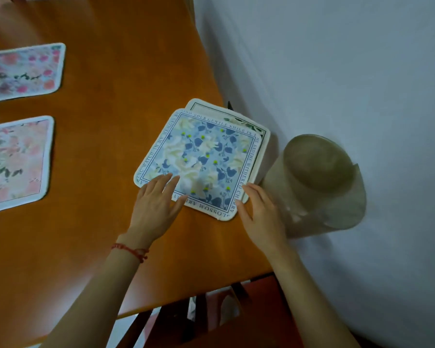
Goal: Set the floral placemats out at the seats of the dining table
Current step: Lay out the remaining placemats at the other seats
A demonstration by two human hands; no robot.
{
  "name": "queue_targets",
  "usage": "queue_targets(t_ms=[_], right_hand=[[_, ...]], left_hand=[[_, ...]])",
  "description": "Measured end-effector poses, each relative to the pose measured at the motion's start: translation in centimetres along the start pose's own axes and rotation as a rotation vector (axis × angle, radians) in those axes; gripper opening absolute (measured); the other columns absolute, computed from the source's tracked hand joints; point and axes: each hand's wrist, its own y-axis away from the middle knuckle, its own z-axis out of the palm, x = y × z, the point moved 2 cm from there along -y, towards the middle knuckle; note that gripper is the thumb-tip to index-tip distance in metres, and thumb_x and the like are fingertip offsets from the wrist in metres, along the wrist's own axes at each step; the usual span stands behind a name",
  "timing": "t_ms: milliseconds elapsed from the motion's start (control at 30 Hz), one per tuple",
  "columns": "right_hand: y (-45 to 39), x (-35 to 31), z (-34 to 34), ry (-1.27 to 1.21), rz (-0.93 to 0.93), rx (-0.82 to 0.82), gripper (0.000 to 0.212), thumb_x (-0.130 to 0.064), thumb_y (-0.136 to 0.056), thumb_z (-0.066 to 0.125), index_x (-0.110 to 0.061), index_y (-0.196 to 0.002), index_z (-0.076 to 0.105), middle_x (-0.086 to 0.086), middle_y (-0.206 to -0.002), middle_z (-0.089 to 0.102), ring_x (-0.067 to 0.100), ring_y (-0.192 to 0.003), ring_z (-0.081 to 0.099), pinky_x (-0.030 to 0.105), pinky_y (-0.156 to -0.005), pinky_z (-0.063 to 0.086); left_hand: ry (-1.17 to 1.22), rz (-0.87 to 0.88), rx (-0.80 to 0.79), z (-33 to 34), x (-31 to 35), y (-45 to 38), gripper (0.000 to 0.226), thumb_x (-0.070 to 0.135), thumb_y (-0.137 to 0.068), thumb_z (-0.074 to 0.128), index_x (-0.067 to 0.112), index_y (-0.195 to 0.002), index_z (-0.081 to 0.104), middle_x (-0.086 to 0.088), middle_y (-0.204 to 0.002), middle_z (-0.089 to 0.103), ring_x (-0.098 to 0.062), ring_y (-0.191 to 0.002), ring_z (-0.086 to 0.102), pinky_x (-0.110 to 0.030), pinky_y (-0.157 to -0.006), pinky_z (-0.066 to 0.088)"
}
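Two bare forearms reach in from the near edge, the left wrist wearing a red braided cord bracelet (131, 251), over the orange-brown wooden tabletop (106, 136). Under the hands lies a blue-and-cream floral placemat with a lettered border (201, 159), turned at an angle and stacked on a second, cream-bordered placemat (251, 124) whose far corner and right edge peek out beneath it. Both sit near the tabletop's right edge, just beside a translucent beige plastic canister (319, 182) that stands against the white wall (337, 59). Two pink floral placemats, one farther (23, 71) and one nearer (15, 162), already lie flat at the tabletop's left side, well apart from the stack.

The left hand (156, 207) rests palm down with fingers (166, 179) spread and flat on the top mat's near-left corner, pinching nothing. The right hand (259, 214) is loosely open, its fingers (249, 189) touching the mat's near-right edge; whether any has slipped underneath cannot be told.

The mats look thin, light and floppy, with soft rounded corners, likely to drag the lower one along if slid. Lifting the top mat by two neighbouring corners, or by opposite edges, should separate it cleanly and keep it flat.
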Motion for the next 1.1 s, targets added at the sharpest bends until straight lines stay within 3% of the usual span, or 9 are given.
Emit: queue_targets(t_ms=[167,333,467,600,767,867,967,1100], right_hand=[[-2.5,0.5,1.9,-0.019,0.08,-0.042,0.045,-0.032,-0.095,0.046,-0.011,-0.134,0.045,0.006,-0.139,0.045,0.019,-0.129,0.039,0.036,-0.104,0.038],[-4.8,1.2,3.7,-0.12,0.198,-0.048,0.044,-0.026,-0.093,0.051,-0.007,-0.133,0.046,0.009,-0.134,0.05,0.022,-0.126,0.044,0.03,-0.102,0.036],[-6.3,1.6,5.0,-0.187,0.284,-0.03,0.044,-0.022,-0.093,0.053,-0.007,-0.133,0.046,0.008,-0.133,0.051,0.02,-0.125,0.045,0.02,-0.098,0.03],[-7.5,1.9,5.4,-0.19,0.331,0.004,0.043,-0.019,-0.092,0.055,-0.005,-0.132,0.048,0.009,-0.132,0.052,0.021,-0.124,0.046,0.022,-0.098,0.032],[-8.2,2.6,5.8,-0.199,0.407,0.037,0.041,-0.02,-0.091,0.056,-0.007,-0.129,0.051,0.009,-0.125,0.057,0.023,-0.114,0.053,0.031,-0.098,0.042],[-8.5,2.9,5.8,-0.281,0.507,0.066,0.039,-0.019,-0.09,0.056,-0.008,-0.128,0.052,0.009,-0.121,0.06,0.022,-0.112,0.056,0.033,-0.096,0.044],[-8.8,3.0,5.7,-0.373,0.59,0.114,0.037,-0.015,-0.091,0.055,-0.007,-0.127,0.053,0.007,-0.119,0.061,0.015,-0.104,0.057,0.021,-0.084,0.042],[-9.4,3.1,5.8,-0.417,0.62,0.168,0.025,-0.008,-0.089,0.055,-0.007,-0.113,0.062,0.0,-0.094,0.063,0.005,-0.076,0.056,0.004,-0.059,0.04]], left_hand=[[0.053,-0.029,0.005,0.9,-2.8,-3.5,0.066,0.052,-0.088,0.03,0.008,-0.134,0.047,-0.016,-0.136,0.05,-0.034,-0.127,0.044,-0.05,-0.102,0.035],[0.16,-0.073,0.016,1.9,-6.4,-6.9,0.069,0.052,-0.086,0.029,0.003,-0.132,0.048,-0.019,-0.133,0.052,-0.037,-0.122,0.046,-0.048,-0.098,0.038],[0.274,-0.153,0.033,2.6,-8.5,-9.3,0.05,0.032,-0.094,0.049,-0.001,-0.132,0.046,-0.024,-0.125,0.054,-0.038,-0.116,0.046,-0.045,-0.094,0.038],[0.317,-0.214,0.045,3.2,-10.3,-11.5,0.044,0.028,-0.094,0.049,0.004,-0.131,0.047,-0.022,-0.115,0.056,-0.035,-0.109,0.046,-0.04,-0.086,0.037],[0.339,-0.26,0.01,3.8,-11.5,-13.6,0.042,0.032,-0.094,0.046,0.01,-0.129,0.049,-0.018,-0.116,0.057,-0.035,-0.108,0.049,-0.045,-0.089,0.039],[0.362,-0.271,-0.001,3.9,-11.4,-14.2,0.039,0.033,-0.094,0.045,0.009,-0.125,0.051,-0.016,-0.11,0.058,-0.034,-0.102,0.053,-0.045,-0.082,0.043],[0.375,-0.262,0.026,3.8,-11.0,-14.6,0.031,0.028,-0.094,0.045,0.007,-0.113,0.056,-0.01,-0.092,0.056,-0.03,-0.086,0.054,-0.039,-0.07,0.043],[0.372,-0.251,0.073,3.4,-10.6,-15.6,0.019,0.019,-0.094,0.048,0.004,-0.094,0.06,-0.011,-0.078,0.055,-0.025,-0.067,0.049,-0.025,-0.052,0.033]])
